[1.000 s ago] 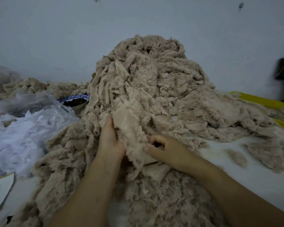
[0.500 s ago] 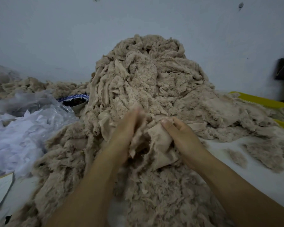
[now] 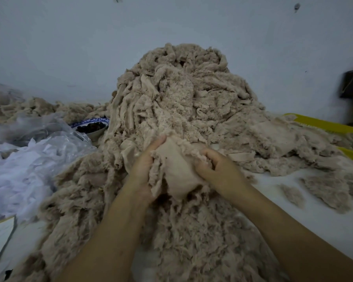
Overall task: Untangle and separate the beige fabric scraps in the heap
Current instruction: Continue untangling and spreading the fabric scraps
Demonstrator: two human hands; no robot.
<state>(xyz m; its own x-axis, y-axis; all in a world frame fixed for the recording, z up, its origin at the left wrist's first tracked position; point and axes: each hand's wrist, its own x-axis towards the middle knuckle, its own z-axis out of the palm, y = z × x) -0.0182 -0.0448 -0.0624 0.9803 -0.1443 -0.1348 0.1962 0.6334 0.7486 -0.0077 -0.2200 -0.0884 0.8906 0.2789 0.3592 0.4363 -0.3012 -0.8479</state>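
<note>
Both hands have come together since a second ago: the left hand (image 3: 145,165) has left the flank of the heap (image 3: 181,94), the right hand (image 3: 218,171) has risen from lower down, and a single beige scrap (image 3: 177,171) now hangs between them with its smooth backing towards the camera.

The left hand cups the scrap's fringed left edge, fingertips hooked at the top corner and the thumb hidden by fluff. The right hand's fingers are curled tight round the right edge. The scrap sits at the foot of the heap, lifted just off the fluffy layer in front of it. Its long axis runs from the heap down towards the person, so the hands face each other across its short width, about equally near. Its top end seems to merge into the heap, so a pull towards the body, along that axis, looks the likely way to free it.

At left, a blue-rimmed bowl (image 3: 92,127) holds something dark, and a clear plastic bag (image 3: 25,165) holds white scraps. At right, beige scraps drape over a yellow bin (image 3: 324,125), hiding its contents. Loose tufts (image 3: 291,194) lie on the white tabletop (image 3: 293,220).
</note>
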